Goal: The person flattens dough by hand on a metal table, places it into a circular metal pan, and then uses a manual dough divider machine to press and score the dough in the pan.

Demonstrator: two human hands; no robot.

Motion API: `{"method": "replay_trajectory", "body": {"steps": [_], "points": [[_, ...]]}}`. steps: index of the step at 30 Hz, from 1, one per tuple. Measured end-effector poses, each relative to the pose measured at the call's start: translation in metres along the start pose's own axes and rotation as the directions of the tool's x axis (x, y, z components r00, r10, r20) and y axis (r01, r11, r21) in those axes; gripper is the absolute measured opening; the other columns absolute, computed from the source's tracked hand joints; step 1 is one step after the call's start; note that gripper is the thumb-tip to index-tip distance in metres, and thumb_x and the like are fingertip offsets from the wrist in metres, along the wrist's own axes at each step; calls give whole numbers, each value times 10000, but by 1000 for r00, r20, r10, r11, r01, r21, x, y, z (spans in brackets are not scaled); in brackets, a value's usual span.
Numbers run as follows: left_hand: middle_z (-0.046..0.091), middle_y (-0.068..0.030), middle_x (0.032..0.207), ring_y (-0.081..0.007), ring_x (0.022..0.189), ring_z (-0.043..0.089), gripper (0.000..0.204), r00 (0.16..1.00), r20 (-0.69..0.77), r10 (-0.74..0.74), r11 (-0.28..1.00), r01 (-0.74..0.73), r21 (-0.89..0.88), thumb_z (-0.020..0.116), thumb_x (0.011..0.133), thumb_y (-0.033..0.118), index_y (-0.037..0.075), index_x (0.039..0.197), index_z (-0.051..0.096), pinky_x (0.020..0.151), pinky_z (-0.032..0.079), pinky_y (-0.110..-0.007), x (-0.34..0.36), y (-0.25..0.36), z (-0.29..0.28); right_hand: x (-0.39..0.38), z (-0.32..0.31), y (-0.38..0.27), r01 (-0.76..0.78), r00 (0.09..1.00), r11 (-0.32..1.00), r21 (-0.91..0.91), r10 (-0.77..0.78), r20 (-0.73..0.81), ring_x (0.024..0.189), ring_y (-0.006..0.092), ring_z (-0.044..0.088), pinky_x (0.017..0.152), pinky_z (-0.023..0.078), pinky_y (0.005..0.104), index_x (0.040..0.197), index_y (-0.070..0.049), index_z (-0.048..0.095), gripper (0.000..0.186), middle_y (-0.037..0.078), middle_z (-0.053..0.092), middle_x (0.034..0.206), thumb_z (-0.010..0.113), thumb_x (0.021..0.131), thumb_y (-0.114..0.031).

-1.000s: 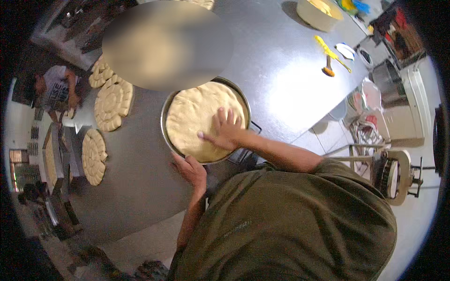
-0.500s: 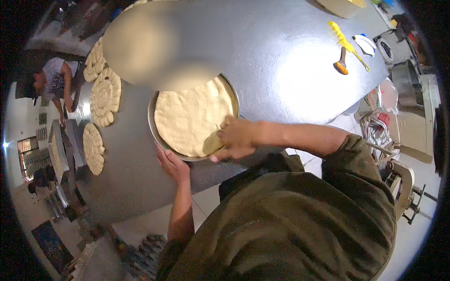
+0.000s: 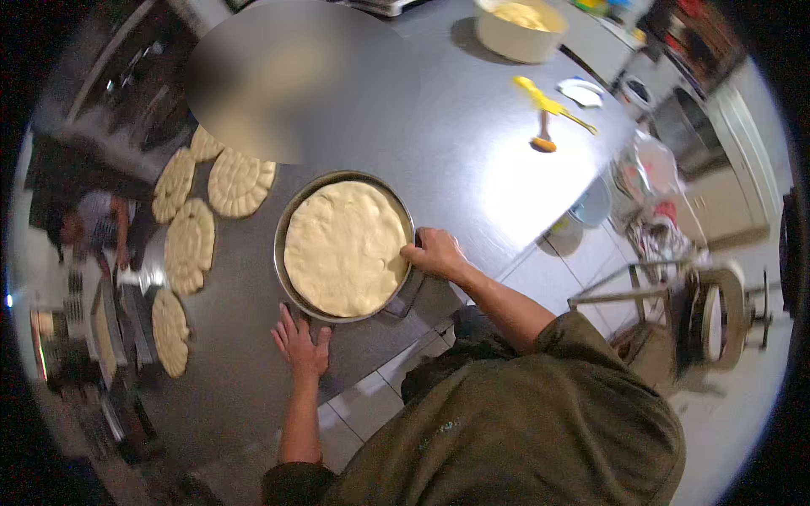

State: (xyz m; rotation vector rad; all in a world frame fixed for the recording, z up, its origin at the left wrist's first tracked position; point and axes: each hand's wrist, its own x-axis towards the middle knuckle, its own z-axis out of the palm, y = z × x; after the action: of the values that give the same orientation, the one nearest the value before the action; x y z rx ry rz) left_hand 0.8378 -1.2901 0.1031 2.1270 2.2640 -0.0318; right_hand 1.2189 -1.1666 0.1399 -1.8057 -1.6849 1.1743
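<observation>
A round metal pan (image 3: 282,284) stands on the steel table, with a flat disc of pale dough (image 3: 346,249) filling most of it. My right hand (image 3: 440,255) is at the pan's right side, its thumb over the rim by the dough's edge and its fingers closed around the outside. Just below the pan's lower left edge, my left hand (image 3: 302,346) lies on the table with its fingers spread and nothing in it. Several scored dough rounds (image 3: 241,183) lie to the left of the pan.
A round tub (image 3: 521,38) holding something pale yellow stands at the far right. Nearer are a yellow brush (image 3: 548,103), a wooden-handled brush (image 3: 542,143) and a white object (image 3: 580,93). A blurred patch hides the upper left. Another person (image 3: 105,223) is at far left.
My right hand has gone from pressing the dough's edge to the pan's rim. My left hand has come off the pan onto the table. The view has shifted, showing more dough rounds and the tub.
</observation>
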Motion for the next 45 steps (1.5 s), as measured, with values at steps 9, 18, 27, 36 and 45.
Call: {"method": "replay_trajectory", "body": {"steps": [9, 18, 27, 36, 45], "points": [[144, -153, 1738, -420, 1563, 208, 857, 994, -105, 27, 987, -42, -152, 530, 983, 652, 182, 1655, 283, 1272, 93, -590, -9, 13, 4, -249, -9, 160, -279, 893, 520, 808, 451, 18, 563, 194, 570, 515, 439, 338, 832, 13, 704, 219, 67, 621, 703, 681, 785, -200], [176, -181, 1724, -467, 1554, 209, 802, 987, -161, -7, 991, -15, -130, 557, 1019, 567, 171, 1657, 276, 1238, 196, -622, -10, -6, 21, -484, 7, 249, 56, 598, -26, 998, 802, -13, 708, 235, 571, 624, 527, 369, 990, -62, 670, 250, 68, 614, 841, 686, 763, -165], [223, -175, 1712, -463, 1438, 406, 1090, 938, -1, 346, 909, -335, 248, 779, 878, 500, 276, 1685, 81, 1155, 316, -716, -67, 382, -38, -582, -89, 392, 729, 204, -64, 682, 971, -127, 613, 231, 500, 586, 464, 368, 860, -67, 607, 179, 48, 528, 696, 688, 725, -153], [178, -137, 1729, -360, 1446, 447, 1209, 951, -116, 285, 925, -241, 295, 872, 760, 71, 292, 1672, 110, 1146, 368, -681, 1, 394, 22, -663, -162, 500, 664, 30, 92, 742, 988, -149, 640, 233, 537, 572, 467, 402, 913, -11, 597, 216, 83, 545, 744, 666, 721, -82], [326, -202, 1666, -408, 1392, 478, 1156, 847, -141, 513, 762, -373, 530, 706, 808, 687, 164, 1685, 164, 1149, 356, -595, 9, 387, 11, -619, -250, 604, 813, 49, -67, 578, 998, 46, 1268, 385, 445, 1045, 334, 584, 1453, -50, 411, 829, 186, 437, 1406, 727, 774, -405]]}}
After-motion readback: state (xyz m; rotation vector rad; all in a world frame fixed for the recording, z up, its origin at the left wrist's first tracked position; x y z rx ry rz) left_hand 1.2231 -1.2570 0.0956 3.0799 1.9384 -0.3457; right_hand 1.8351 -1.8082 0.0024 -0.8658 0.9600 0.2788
